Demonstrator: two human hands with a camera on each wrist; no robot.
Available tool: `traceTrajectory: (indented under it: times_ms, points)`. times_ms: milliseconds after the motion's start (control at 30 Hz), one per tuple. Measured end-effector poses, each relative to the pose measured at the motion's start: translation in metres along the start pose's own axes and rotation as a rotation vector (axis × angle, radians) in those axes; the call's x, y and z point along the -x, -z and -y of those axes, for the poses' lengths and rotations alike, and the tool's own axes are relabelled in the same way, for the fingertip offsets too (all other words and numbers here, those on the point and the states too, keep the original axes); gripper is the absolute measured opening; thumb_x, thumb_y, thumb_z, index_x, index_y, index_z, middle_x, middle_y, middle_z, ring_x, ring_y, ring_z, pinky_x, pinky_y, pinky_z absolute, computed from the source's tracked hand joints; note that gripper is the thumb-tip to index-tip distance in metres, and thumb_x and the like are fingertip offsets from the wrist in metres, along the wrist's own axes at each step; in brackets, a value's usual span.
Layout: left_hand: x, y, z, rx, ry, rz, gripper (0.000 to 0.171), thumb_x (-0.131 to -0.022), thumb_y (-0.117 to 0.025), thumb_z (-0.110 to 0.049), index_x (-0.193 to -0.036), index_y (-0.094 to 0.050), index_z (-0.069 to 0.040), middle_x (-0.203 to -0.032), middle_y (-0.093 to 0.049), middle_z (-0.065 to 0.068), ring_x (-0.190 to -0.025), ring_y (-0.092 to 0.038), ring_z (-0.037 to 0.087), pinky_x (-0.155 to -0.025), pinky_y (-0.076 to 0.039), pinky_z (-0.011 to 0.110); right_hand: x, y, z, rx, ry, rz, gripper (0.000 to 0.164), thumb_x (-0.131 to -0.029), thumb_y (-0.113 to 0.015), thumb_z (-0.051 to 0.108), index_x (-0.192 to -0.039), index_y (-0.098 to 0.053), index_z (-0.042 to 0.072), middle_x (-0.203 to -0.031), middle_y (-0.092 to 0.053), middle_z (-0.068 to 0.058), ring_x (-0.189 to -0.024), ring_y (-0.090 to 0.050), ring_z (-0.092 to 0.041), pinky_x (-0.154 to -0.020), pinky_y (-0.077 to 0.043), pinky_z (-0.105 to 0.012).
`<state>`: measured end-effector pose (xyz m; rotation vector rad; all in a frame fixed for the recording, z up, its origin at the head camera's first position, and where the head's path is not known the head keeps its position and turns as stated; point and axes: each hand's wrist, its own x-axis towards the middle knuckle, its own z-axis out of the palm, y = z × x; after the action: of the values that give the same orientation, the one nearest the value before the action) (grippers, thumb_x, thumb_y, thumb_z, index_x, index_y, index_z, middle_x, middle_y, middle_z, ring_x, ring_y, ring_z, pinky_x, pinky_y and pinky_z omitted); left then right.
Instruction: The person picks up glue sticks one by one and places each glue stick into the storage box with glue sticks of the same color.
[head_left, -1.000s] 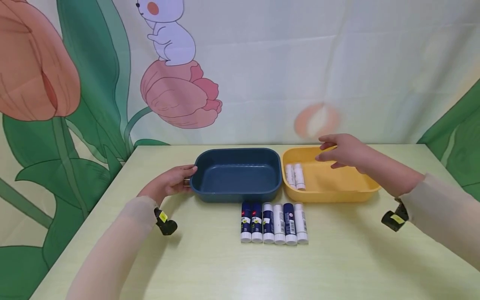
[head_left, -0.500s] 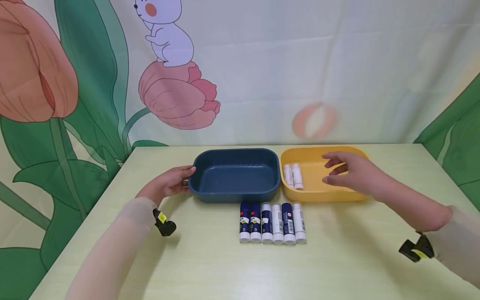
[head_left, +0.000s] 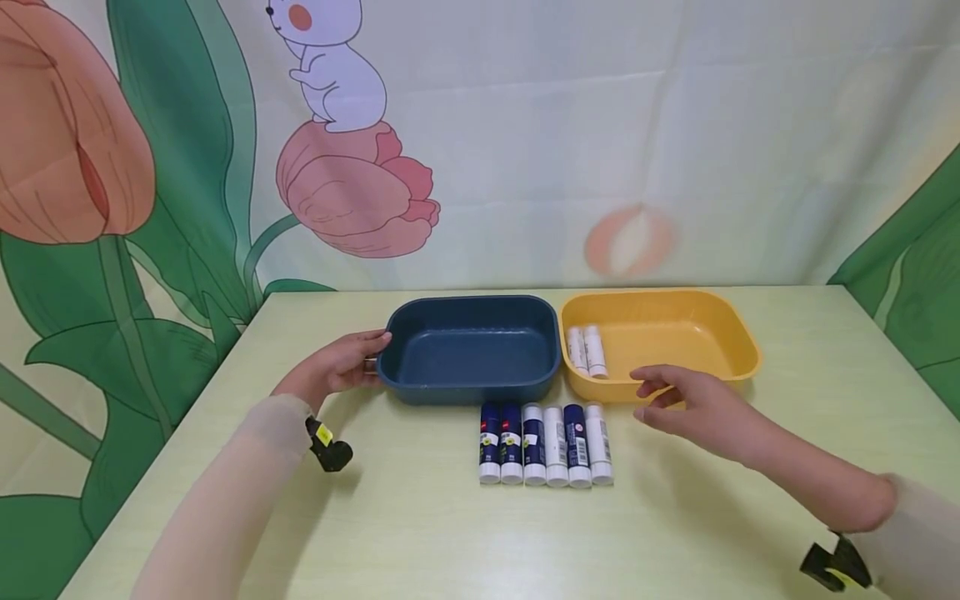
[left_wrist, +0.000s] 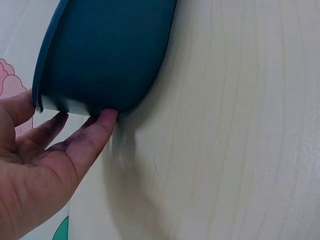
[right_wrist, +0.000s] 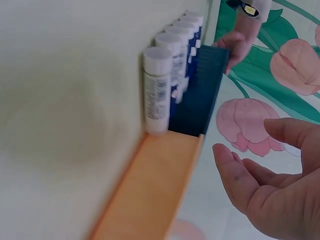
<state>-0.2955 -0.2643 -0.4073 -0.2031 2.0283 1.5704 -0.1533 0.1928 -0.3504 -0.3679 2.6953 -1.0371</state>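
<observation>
Head view: the right hand (head_left: 701, 411) has come down from over the yellow tray (head_left: 667, 350) to its near rim, right of six capped tubes (head_left: 556, 450) lying side by side, so it is now closer to that row; thumb and fingers stand apart, holding nothing. Inside the yellow tray lie two white tubes (head_left: 595, 352); the blue tray (head_left: 472, 354) sits alongside, its end pinched by the left hand (head_left: 337, 364). Both trays look like smooth plastic, with rounded corners. Left wrist view: thumb at the rim, fingers against the sleek outer wall, faint wood grain across the pale tabletop (left_wrist: 240, 130). Right wrist view: blurred white tube ends, and parted fingertips (right_wrist: 221, 152) touching nothing.
</observation>
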Motion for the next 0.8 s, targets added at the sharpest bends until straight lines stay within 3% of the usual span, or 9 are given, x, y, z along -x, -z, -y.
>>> traceTrajectory:
  times_ms: [200,467,800]
  points:
    - [0.0,0.001,0.001,0.004,0.0,-0.002,0.061,-0.113,-0.033,-0.034,-0.165,-0.014,-0.01,-0.145,-0.046,0.014,-0.104,-0.056,0.014,-0.084,-0.056,0.023,-0.003,-0.02,-0.009,-0.125,-0.025,0.026,0.056,-0.096,-0.071,0.018,-0.141,-0.053,-0.008,-0.123,-0.065,-0.022,-0.103,-0.064,-0.022,-0.078,-0.06,-0.028]
    - [0.001,0.0,0.0,0.009,-0.007,-0.003,0.06,-0.113,-0.033,-0.033,-0.165,-0.016,-0.009,-0.14,-0.049,0.012,-0.103,-0.057,0.013,-0.084,-0.056,0.023,-0.009,-0.042,-0.016,-0.298,-0.065,0.055,0.059,-0.095,-0.07,0.013,-0.143,-0.047,-0.013,-0.127,-0.062,-0.026,-0.102,-0.065,-0.021,-0.079,-0.062,-0.033]
    - [0.001,0.0,0.0,0.008,-0.018,0.017,0.06,-0.113,-0.032,-0.032,-0.165,-0.013,-0.008,-0.143,-0.048,0.014,-0.101,-0.057,0.011,-0.084,-0.055,0.023,-0.017,-0.06,-0.024,-0.31,-0.124,0.04,0.062,-0.093,-0.072,0.01,-0.144,-0.047,-0.014,-0.126,-0.061,-0.027,-0.101,-0.063,-0.023,-0.077,-0.061,-0.032]
